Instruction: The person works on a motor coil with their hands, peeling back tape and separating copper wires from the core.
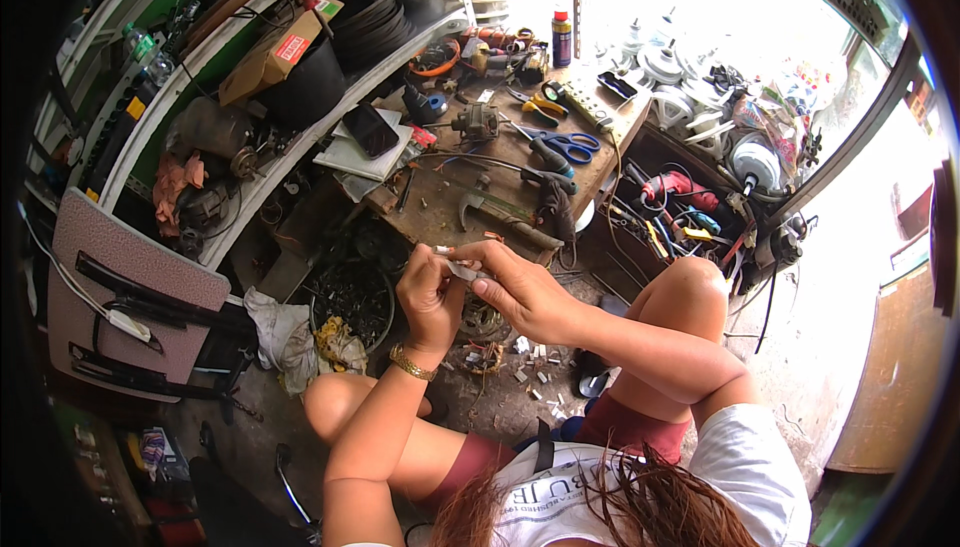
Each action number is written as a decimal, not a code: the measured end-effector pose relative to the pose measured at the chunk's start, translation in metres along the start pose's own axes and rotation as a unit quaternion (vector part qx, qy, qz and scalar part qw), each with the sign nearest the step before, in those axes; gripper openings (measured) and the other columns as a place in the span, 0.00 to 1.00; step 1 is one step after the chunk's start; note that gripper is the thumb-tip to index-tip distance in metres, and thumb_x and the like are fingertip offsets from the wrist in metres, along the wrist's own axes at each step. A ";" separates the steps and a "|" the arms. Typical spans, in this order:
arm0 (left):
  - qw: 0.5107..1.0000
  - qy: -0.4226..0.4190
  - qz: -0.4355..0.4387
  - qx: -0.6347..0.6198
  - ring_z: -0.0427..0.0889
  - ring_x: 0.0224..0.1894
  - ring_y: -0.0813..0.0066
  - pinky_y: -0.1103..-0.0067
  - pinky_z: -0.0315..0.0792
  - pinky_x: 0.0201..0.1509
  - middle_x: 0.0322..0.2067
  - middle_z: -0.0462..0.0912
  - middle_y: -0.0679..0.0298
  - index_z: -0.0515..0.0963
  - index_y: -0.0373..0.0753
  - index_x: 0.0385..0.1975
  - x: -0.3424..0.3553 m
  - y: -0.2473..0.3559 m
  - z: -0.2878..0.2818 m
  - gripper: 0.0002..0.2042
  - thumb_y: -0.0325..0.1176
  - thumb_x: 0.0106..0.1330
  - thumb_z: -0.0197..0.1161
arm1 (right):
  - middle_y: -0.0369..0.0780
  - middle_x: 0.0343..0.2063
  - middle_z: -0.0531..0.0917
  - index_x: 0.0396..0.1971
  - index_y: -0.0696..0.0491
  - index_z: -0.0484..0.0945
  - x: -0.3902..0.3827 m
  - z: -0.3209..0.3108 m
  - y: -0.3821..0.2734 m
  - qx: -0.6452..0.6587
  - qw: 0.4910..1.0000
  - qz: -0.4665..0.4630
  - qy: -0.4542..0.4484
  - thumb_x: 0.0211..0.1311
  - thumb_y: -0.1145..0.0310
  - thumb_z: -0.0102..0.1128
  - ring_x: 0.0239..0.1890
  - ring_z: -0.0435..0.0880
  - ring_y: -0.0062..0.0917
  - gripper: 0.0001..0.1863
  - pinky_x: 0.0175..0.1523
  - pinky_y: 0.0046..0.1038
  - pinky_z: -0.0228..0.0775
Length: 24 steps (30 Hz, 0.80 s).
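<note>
Both hands meet in front of me, just short of the worktable's near edge. My left hand [428,297], with a gold-coloured watch [412,363] on its wrist, is closed with its fingertips pinched together. My right hand [524,295] is closed round a thin pale grey strip [466,272], the thumb pressed along it. The strip's end reaches the left fingertips. Its kind is too small to make out. A whitish bit shows above the left fingers. What the left fingers grip is mostly hidden.
The wooden worktable [440,209] bears a hammer [480,202], blue-handled scissors [566,145], a small motor [475,123] and a phone [371,131]. A tool crate [668,215] stands to the right. White scraps [541,379] litter the floor below my hands. A pinkish chair [140,287] is at left.
</note>
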<state>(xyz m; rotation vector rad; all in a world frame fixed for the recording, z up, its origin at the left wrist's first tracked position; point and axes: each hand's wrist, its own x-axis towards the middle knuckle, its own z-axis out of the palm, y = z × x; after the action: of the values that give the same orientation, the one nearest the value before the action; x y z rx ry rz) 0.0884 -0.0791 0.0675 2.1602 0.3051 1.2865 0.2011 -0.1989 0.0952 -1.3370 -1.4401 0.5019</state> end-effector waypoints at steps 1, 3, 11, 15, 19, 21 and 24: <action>1.000 0.000 0.003 0.003 0.63 0.20 0.83 0.84 0.56 0.22 0.22 0.65 0.69 0.71 0.37 0.22 0.000 -0.001 0.000 0.08 0.24 0.54 0.65 | 0.49 0.50 0.72 0.55 0.53 0.65 0.000 0.000 0.000 0.002 1.000 0.001 0.000 0.70 0.62 0.45 0.52 0.73 0.47 0.18 0.55 0.40 0.66; 1.000 0.000 0.009 0.008 0.64 0.20 0.81 0.83 0.57 0.22 0.22 0.66 0.68 0.70 0.37 0.22 -0.001 -0.002 0.000 0.08 0.23 0.54 0.65 | 0.48 0.50 0.73 0.55 0.54 0.65 0.000 -0.001 -0.001 0.010 1.000 0.007 -0.004 0.71 0.62 0.45 0.54 0.73 0.44 0.18 0.60 0.39 0.60; 0.989 0.006 0.111 0.101 0.67 0.21 0.75 0.80 0.61 0.22 0.22 0.67 0.66 0.68 0.37 0.20 0.001 -0.004 0.001 0.11 0.21 0.52 0.66 | 0.44 0.45 0.75 0.52 0.56 0.68 -0.005 0.013 0.011 0.172 0.979 0.103 0.038 0.71 0.65 0.48 0.52 0.74 0.34 0.15 0.57 0.32 0.64; 0.995 -0.014 0.069 0.075 0.69 0.22 0.73 0.78 0.63 0.23 0.23 0.69 0.65 0.70 0.39 0.23 0.006 -0.004 0.000 0.10 0.21 0.51 0.68 | 0.35 0.37 0.74 0.53 0.54 0.68 0.003 -0.001 0.007 0.340 0.929 0.144 0.002 0.74 0.64 0.44 0.37 0.74 0.19 0.14 0.42 0.22 0.68; 0.996 -0.040 -0.035 -0.074 0.64 0.22 0.83 0.84 0.60 0.23 0.27 0.70 0.71 0.71 0.39 0.28 0.008 -0.008 0.001 0.09 0.25 0.56 0.68 | 0.32 0.29 0.69 0.56 0.50 0.65 0.006 -0.014 0.009 0.436 0.869 0.234 0.000 0.75 0.61 0.41 0.17 0.62 0.13 0.16 0.19 0.18 0.52; 0.987 -0.041 -0.059 -0.144 0.63 0.22 0.89 0.88 0.60 0.23 0.28 0.71 0.75 0.71 0.41 0.33 0.004 -0.012 0.007 0.08 0.32 0.63 0.65 | 0.30 0.27 0.69 0.54 0.46 0.66 0.006 -0.014 0.007 0.462 0.844 0.271 0.012 0.74 0.58 0.41 0.17 0.60 0.13 0.15 0.21 0.18 0.52; 0.894 -0.049 -0.295 -0.335 0.68 0.23 0.89 0.90 0.61 0.22 0.28 0.74 0.75 0.71 0.43 0.33 -0.008 -0.005 0.010 0.07 0.38 0.68 0.59 | 0.31 0.29 0.69 0.55 0.47 0.67 0.005 -0.010 0.008 0.498 0.813 0.300 0.044 0.74 0.59 0.42 0.18 0.61 0.13 0.15 0.21 0.18 0.52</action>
<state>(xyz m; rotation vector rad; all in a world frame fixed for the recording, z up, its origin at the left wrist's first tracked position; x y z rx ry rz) 0.0934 -0.0822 0.0556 1.3788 0.3710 0.7686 0.2144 -0.1950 0.0940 -0.8602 -0.4369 1.3621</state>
